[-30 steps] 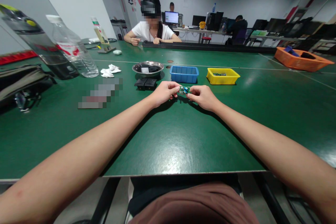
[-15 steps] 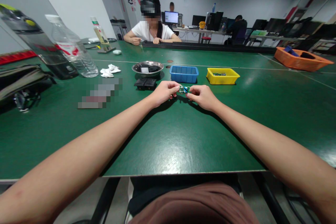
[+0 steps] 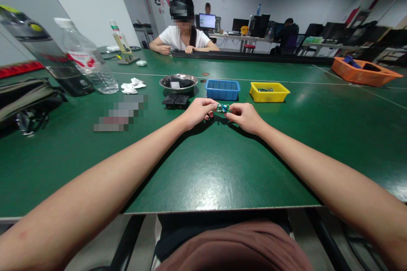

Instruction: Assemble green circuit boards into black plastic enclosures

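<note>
A small green circuit board [image 3: 223, 108] with blue and silvery parts hangs between my two hands above the green table [image 3: 203, 165]. My left hand [image 3: 199, 113] pinches its left edge between thumb and fingers. From the right, my right hand [image 3: 246, 117] grips the other edge the same way. Just behind the board stands a blue bin [image 3: 222, 89]. A yellow bin [image 3: 270, 93] with small parts in it is behind my right hand. Black plastic pieces [image 3: 176, 101] lie behind and left of my left hand, in front of a metal bowl [image 3: 178, 82] holding dark items.
At the left are a clear bottle [image 3: 90, 63], a dark bottle [image 3: 60, 59], crumpled tissues [image 3: 132, 85] and a bag [image 3: 28, 99]. An orange basket [image 3: 365, 72] stands at the far right. Across the table sits a person in a white shirt [image 3: 181, 39].
The board has tilted slightly, showing a little more of its face. Both hands keep their grip in nearly the same place.
</note>
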Available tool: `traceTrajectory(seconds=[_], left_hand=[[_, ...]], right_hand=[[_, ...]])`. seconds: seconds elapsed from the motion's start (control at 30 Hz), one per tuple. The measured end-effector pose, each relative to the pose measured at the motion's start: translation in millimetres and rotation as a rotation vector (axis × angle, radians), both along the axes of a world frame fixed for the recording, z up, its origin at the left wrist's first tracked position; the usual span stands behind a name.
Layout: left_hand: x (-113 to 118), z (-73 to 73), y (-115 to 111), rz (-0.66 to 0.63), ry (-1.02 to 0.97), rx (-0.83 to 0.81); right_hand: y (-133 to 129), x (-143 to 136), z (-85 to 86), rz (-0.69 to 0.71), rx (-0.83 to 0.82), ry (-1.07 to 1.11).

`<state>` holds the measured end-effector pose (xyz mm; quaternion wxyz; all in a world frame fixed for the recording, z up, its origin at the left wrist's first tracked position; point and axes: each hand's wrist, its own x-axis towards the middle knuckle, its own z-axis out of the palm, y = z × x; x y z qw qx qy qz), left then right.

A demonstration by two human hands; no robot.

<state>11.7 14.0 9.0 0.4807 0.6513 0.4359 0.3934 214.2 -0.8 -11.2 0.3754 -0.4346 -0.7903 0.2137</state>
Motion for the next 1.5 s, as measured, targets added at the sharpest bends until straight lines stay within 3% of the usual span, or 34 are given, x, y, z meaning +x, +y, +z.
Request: traceTrajectory(seconds=[1.5], left_hand=[[-0.1,-1.1,1.6,0.018,-0.008,0.032]], right_hand=[[2.4,0.6,-2.7,-0.034,-0.03,0.072]])
